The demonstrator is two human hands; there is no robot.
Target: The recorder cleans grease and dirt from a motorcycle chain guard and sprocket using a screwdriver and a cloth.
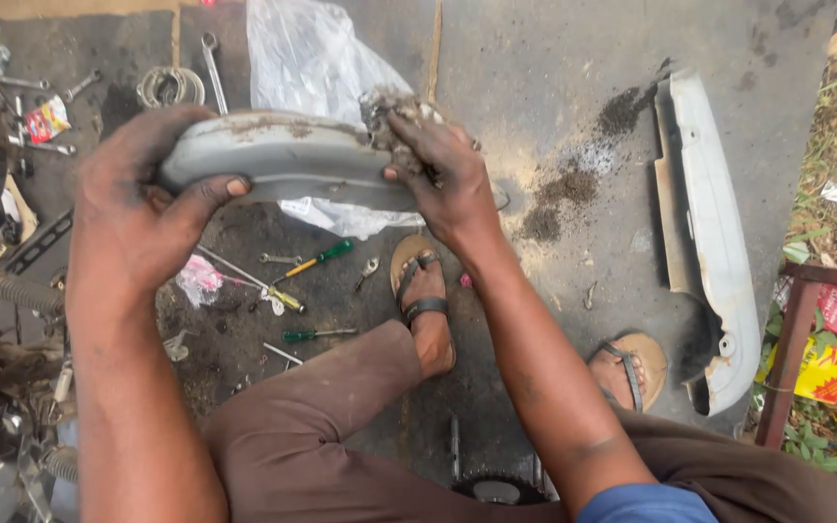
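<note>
Both hands' grip clamped on grey panel [283,160] edges: left hand [138,208], right hand [443,179] (with rag [394,111]).

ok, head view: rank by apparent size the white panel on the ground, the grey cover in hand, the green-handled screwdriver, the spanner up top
1. White panel
2. Grey cover, though it sits nearer the camera, so ranks 1 and 2 are unsure
3. Green-handled screwdriver and spanner look alike; no ranking between them

1. Left hand [147,208], grimy, is raised at the left with its thumb curled under and fingers wrapped over in a firm grasp.
2. Right hand [443,179] is clenched, knuckles up, fingers pressing down.
3. Both forearms reach forward, bare.
</note>
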